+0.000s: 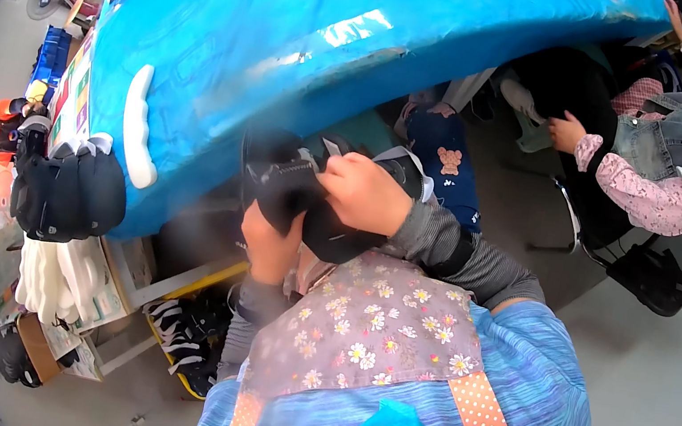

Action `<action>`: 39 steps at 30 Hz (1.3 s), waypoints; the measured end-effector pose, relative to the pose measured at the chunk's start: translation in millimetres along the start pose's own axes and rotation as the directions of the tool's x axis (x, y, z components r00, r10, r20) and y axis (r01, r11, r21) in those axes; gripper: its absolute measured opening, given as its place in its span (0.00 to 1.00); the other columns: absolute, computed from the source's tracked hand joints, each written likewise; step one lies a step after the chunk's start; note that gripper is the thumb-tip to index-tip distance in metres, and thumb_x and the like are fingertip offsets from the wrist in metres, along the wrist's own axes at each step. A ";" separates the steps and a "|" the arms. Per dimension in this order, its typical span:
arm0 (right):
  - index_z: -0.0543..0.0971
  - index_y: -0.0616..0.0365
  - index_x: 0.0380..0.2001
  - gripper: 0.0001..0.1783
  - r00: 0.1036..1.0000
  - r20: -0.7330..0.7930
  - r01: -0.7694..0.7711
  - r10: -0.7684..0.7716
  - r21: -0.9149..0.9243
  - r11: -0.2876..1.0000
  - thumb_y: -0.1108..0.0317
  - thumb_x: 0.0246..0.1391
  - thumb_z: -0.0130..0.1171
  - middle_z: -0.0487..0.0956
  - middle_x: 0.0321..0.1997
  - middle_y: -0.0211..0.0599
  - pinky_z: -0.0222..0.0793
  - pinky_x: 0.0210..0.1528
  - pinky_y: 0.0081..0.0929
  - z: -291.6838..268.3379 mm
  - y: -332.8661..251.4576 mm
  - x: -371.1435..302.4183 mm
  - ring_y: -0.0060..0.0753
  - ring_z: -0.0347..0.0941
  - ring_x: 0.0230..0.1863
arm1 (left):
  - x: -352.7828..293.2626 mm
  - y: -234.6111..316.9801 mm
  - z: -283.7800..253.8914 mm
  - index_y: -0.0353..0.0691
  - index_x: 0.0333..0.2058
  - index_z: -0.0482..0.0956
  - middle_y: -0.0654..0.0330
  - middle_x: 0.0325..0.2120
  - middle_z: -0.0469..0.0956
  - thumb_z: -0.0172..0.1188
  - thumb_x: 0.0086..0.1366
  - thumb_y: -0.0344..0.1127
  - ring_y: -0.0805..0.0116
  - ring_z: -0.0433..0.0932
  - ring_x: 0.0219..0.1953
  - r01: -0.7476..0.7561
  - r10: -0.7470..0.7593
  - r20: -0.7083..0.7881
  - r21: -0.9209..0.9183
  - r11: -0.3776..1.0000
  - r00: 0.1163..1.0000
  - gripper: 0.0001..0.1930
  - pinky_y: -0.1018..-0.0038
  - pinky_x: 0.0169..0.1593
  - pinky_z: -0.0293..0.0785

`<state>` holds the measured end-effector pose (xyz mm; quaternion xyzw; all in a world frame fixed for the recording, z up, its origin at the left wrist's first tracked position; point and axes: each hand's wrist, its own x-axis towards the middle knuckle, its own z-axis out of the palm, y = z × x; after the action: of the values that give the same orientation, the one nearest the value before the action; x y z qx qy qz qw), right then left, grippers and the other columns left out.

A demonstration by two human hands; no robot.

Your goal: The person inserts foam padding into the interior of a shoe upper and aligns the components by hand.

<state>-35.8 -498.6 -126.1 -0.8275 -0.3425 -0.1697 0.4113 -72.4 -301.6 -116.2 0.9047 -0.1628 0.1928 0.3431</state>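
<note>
Over my lap, just off the near edge of the blue-covered table (227, 86), I hold a black shoe (286, 190) with pale print on its dark surface. My left hand (269, 246) is wrapped round its lower left side, thumb up against it. From the right, my right hand (365, 194) pinches the upper part, fingers bent and close together. A white-edged part (407, 168) shows behind the right wrist; whether it belongs to the same shoe I cannot tell. Blur and my fingers hide some of the shoe's outline.
A white shoe-sole-like strip (139, 125) lies on the table's left end. Beside it are a black bulky pile (70, 190) and hanging white pieces (59, 279). A yellow-edged crate (189, 337) holds black and white items. Another person (655, 166) sits at right by a black chair (660, 275).
</note>
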 end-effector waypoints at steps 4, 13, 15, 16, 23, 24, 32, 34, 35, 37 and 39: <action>0.79 0.60 0.31 0.08 0.978 0.120 -0.186 0.170 0.141 0.972 0.72 0.44 0.59 0.73 0.29 0.42 0.70 0.38 0.40 2.3 10.3 8.7 0.50 0.73 0.33 | 4.8 -2.8 7.6 0.39 0.38 0.82 0.51 0.30 0.80 0.67 0.54 0.31 0.48 0.79 0.32 0.088 -0.088 0.000 -0.005 0.996 0.996 0.12 0.63 0.36 0.74; 0.82 0.63 0.30 0.12 0.863 0.311 -0.465 0.397 0.185 0.866 0.64 0.45 0.62 0.78 0.34 0.50 0.70 0.40 0.45 12.0 32.5 42.3 0.57 0.74 0.37 | 25.1 -18.6 18.1 0.30 0.41 0.81 0.50 0.33 0.84 0.64 0.62 0.37 0.65 0.82 0.34 0.472 -0.445 0.162 -0.239 0.848 0.881 0.15 0.70 0.41 0.74; 0.82 0.63 0.29 0.13 0.830 0.350 -0.511 0.435 0.161 0.844 0.64 0.44 0.62 0.79 0.33 0.51 0.70 0.39 0.44 11.8 33.1 47.5 0.57 0.74 0.36 | 28.6 -19.8 16.7 0.29 0.41 0.81 0.53 0.33 0.84 0.63 0.62 0.36 0.69 0.81 0.34 0.530 -0.484 0.222 -0.277 0.801 0.847 0.14 0.71 0.41 0.73; 0.82 0.64 0.28 0.14 0.799 0.383 -0.544 0.463 0.134 0.828 0.63 0.43 0.62 0.79 0.32 0.52 0.70 0.39 0.44 10.6 33.0 50.4 0.56 0.75 0.36 | 29.4 -20.1 17.1 0.29 0.41 0.81 0.55 0.33 0.84 0.63 0.63 0.35 0.73 0.80 0.35 0.579 -0.513 0.272 -0.313 0.753 0.814 0.14 0.72 0.41 0.73; 0.83 0.63 0.24 0.12 0.710 0.503 -0.637 0.492 0.160 0.754 0.64 0.40 0.59 0.79 0.24 0.55 0.73 0.36 0.42 6.5 42.4 54.0 0.56 0.78 0.32 | 23.5 -17.8 23.8 0.27 0.44 0.79 0.57 0.38 0.82 0.61 0.64 0.32 0.73 0.78 0.40 0.671 -0.555 0.384 -0.339 0.659 0.738 0.14 0.75 0.43 0.72; 0.83 0.63 0.24 0.12 0.752 0.493 -0.584 0.438 0.188 0.790 0.64 0.41 0.60 0.79 0.24 0.54 0.73 0.36 0.42 7.4 43.2 50.2 0.56 0.77 0.31 | 21.2 -18.2 25.9 0.27 0.44 0.79 0.57 0.38 0.82 0.61 0.64 0.32 0.73 0.78 0.40 0.682 -0.558 0.399 -0.332 0.652 0.727 0.14 0.75 0.43 0.72; 0.81 0.56 0.30 0.05 0.947 -0.298 -0.139 0.116 -0.059 0.989 0.71 0.47 0.64 0.77 0.29 0.34 0.69 0.37 0.34 -46.4 76.5 -53.7 0.38 0.74 0.33 | 32.1 1.9 22.8 0.26 0.43 0.78 0.58 0.38 0.81 0.59 0.65 0.31 0.73 0.77 0.38 0.726 -0.640 0.344 -0.345 0.594 0.687 0.12 0.75 0.44 0.71; 0.81 0.55 0.29 0.03 0.884 -0.265 -0.438 0.385 -0.180 0.881 0.71 0.48 0.60 0.77 0.28 0.34 0.68 0.36 0.35 -65.9 111.5 -87.0 0.40 0.73 0.31 | 33.6 3.9 25.9 0.26 0.42 0.79 0.59 0.37 0.81 0.59 0.66 0.31 0.74 0.76 0.37 0.718 -0.641 0.326 -0.342 0.606 0.695 0.12 0.75 0.43 0.71; 0.81 0.55 0.28 0.04 0.827 -0.222 -0.559 0.516 -0.241 0.793 0.68 0.50 0.60 0.78 0.28 0.34 0.68 0.37 0.35 -74.8 123.6 -102.0 0.40 0.74 0.31 | 32.3 5.5 25.4 0.26 0.41 0.79 0.60 0.36 0.81 0.59 0.66 0.31 0.74 0.76 0.37 0.718 -0.646 0.314 -0.313 0.621 0.696 0.11 0.75 0.43 0.70; 0.81 0.56 0.36 0.11 0.715 -0.223 -0.698 0.663 -0.283 0.658 0.62 0.53 0.59 0.78 0.35 0.37 0.68 0.44 0.34 -84.4 140.5 -135.6 0.41 0.74 0.38 | 22.8 6.3 19.9 0.26 0.41 0.79 0.59 0.37 0.81 0.60 0.65 0.30 0.73 0.76 0.37 0.720 -0.662 0.284 -0.239 0.652 0.694 0.11 0.75 0.44 0.71; 0.81 0.56 0.41 0.14 0.662 -0.244 -0.747 0.709 -0.300 0.594 0.60 0.54 0.60 0.78 0.40 0.40 0.69 0.47 0.34 -74.4 149.8 -167.4 0.42 0.74 0.42 | 15.9 10.2 16.4 0.27 0.43 0.79 0.59 0.39 0.81 0.61 0.65 0.29 0.74 0.76 0.38 0.789 -0.756 0.240 -0.283 0.545 0.609 0.12 0.76 0.44 0.71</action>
<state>-48.3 -693.4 -259.8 -0.9474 0.0853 -0.0899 0.2950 -59.0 -322.7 -114.5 0.8115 0.2044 -0.0523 0.5449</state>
